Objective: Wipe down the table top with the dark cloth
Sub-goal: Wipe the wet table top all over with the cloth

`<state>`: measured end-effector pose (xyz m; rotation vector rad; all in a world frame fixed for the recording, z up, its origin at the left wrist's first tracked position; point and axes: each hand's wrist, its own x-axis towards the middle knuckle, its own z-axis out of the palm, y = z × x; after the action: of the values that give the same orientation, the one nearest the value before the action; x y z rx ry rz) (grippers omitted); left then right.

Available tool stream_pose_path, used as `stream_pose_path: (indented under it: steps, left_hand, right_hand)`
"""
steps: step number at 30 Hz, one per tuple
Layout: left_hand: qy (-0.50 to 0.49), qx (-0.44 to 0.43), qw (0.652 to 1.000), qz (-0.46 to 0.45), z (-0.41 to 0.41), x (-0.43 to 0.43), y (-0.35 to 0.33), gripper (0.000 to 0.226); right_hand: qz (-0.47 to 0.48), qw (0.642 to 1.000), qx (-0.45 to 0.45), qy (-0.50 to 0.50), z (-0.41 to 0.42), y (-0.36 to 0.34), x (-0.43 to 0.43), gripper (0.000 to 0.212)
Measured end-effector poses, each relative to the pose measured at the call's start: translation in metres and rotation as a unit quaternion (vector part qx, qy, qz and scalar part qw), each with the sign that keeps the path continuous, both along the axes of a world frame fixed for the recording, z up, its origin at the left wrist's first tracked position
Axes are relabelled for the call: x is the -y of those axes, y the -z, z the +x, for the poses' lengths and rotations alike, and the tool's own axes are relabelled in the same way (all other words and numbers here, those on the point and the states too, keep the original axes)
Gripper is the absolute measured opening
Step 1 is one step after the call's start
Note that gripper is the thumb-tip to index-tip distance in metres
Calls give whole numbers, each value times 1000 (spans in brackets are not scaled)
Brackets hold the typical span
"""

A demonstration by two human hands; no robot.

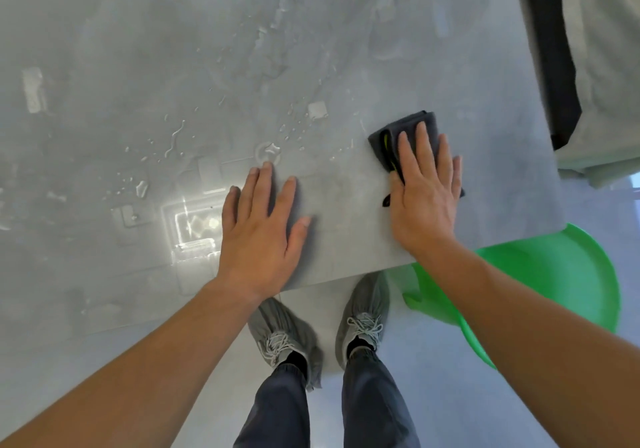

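Right hand (424, 198) lies flat, palm down, on the dark cloth (420, 119), fingers straight and slightly spread, nothing curled round it, just pressing. The cloth is folded, grey-black with a bit of yellow showing at its left edge, and sits on the bench (173, 49) right of centre of the frame, near the bench's right edge. Part of the cloth is hidden under the palm. Left hand (263, 226) is flat on bare bench at centre frame, fingers straight and apart, holding nothing, well clear of the cloth. The bench top is pale grey and glossy. Water droplets and streaks (173, 139) are scattered over the centre and centre-left, above and left of the left hand, with a bright light reflection just left of that hand. Green plastic chair (554, 274) at lower right, partly under the bench's near edge and behind the right forearm. Grey laced shoes (284, 330) and dark trousers (374, 395) at bottom centre, standing on a pale floor (467, 406). Dark strip (550, 49) at upper right beyond the bench edge, cannot tell what it is.
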<state>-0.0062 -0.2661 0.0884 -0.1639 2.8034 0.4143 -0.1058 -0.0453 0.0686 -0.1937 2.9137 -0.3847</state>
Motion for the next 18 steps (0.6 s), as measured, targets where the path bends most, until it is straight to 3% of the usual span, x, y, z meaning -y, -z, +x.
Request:
stream_pose_path:
  steps: [2, 7, 9, 12, 14, 16, 18]
  left_hand:
    - [3, -1, 1000, 11, 1, 6, 1, 68]
    - [2, 4, 1000, 2, 1, 14, 2, 72]
    - [9, 3, 1000, 1, 0, 17, 3, 70]
    - [18, 0, 1000, -4, 0, 21, 3, 68]
    - [18, -3, 1000, 0, -2, 22, 1, 66]
    - [15, -2, 1000, 9, -4, 23, -3, 66]
    - [17, 0, 1000, 17, -5, 24, -6, 66]
  right_hand:
    - [11, 999, -13, -45, 28, -1, 18, 60]
    - [21, 957, -16, -289, 80, -1, 16, 63]
    - [23, 961, -19, -275, 47, 2, 16, 61]
    - [-2, 995, -9, -95, -17, 0, 30, 56]
    - [-1, 1000, 5, -15, -34, -2, 44, 55]
    - [4, 999, -9, -38, -18, -4, 53, 55]
    - [7, 992, -15, -129, 16, -3, 52, 56]
